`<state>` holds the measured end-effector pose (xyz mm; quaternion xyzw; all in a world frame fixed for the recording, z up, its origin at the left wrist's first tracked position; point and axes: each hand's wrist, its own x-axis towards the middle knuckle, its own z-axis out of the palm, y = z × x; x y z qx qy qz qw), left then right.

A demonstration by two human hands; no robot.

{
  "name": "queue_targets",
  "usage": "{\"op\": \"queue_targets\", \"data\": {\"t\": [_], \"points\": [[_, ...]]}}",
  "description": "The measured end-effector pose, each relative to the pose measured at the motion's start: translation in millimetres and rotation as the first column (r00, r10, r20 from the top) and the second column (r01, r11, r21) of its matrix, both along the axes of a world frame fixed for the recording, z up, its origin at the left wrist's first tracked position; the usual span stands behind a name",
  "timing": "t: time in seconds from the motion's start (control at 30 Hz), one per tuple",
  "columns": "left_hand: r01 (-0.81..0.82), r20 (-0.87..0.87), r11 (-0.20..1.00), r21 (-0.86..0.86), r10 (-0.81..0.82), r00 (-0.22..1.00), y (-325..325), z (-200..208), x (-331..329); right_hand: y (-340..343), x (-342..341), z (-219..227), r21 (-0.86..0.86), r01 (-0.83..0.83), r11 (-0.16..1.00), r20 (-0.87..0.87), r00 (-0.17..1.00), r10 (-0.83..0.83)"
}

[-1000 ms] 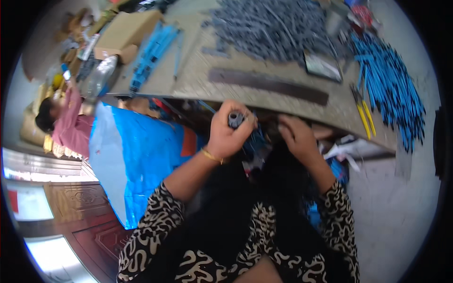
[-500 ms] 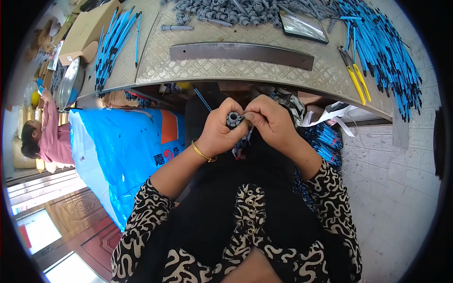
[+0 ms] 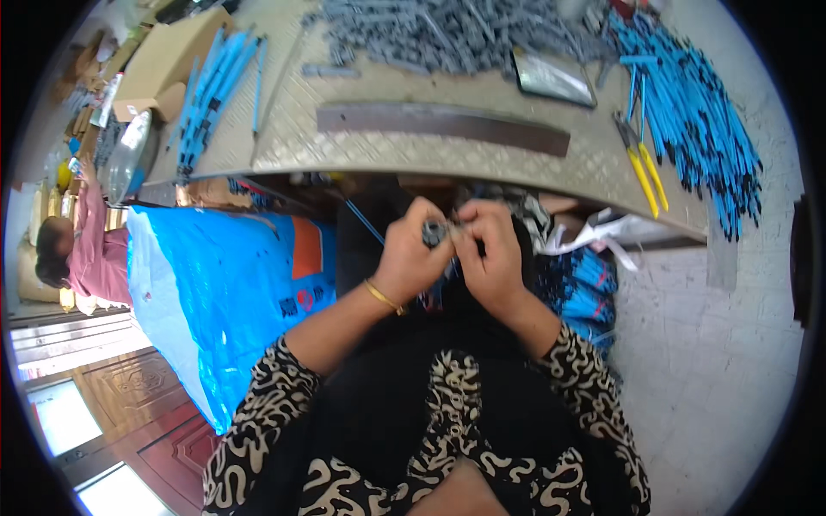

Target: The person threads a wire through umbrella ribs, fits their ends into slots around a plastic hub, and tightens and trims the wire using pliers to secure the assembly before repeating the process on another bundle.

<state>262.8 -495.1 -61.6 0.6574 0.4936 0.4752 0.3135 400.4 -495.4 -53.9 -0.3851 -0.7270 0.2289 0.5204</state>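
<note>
In front of my lap, just below the table's near edge, my left hand is closed around a small dark grey ribbed plastic fitting, round at its visible end. My right hand is beside it, thumb and fingers pinched together against the fitting's right side. Whatever those fingertips pinch is too small and blurred to make out. Thin blue rods show behind my left hand, partly hidden.
On the table lie a dark flat metal bar, a pile of grey plastic fittings, yellow-handled pliers and bundled blue rods. A big blue sack stands left. Another person is farther left.
The view has shifted a little, and my hands appear slightly lower. My right fingers have drawn back a little from the fitting's face, which is now tilted and blurred.
</note>
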Motion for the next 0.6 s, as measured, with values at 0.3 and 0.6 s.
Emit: {"op": "queue_targets", "data": {"t": [0.3, 0.6], "points": [[0.362, 0.125, 0.909, -0.207, -0.342, 0.931, -2, 1, -1, 30, 35, 35, -0.137, -0.228, 0.964, 0.416, 0.87, 0.265], [0.521, 0.268, 0.812, -0.263, -0.457, 0.848, -1, 0, -4, 22, 46, 24, -0.296, -0.392, 0.871, 0.338, 0.81, 0.48]]}}
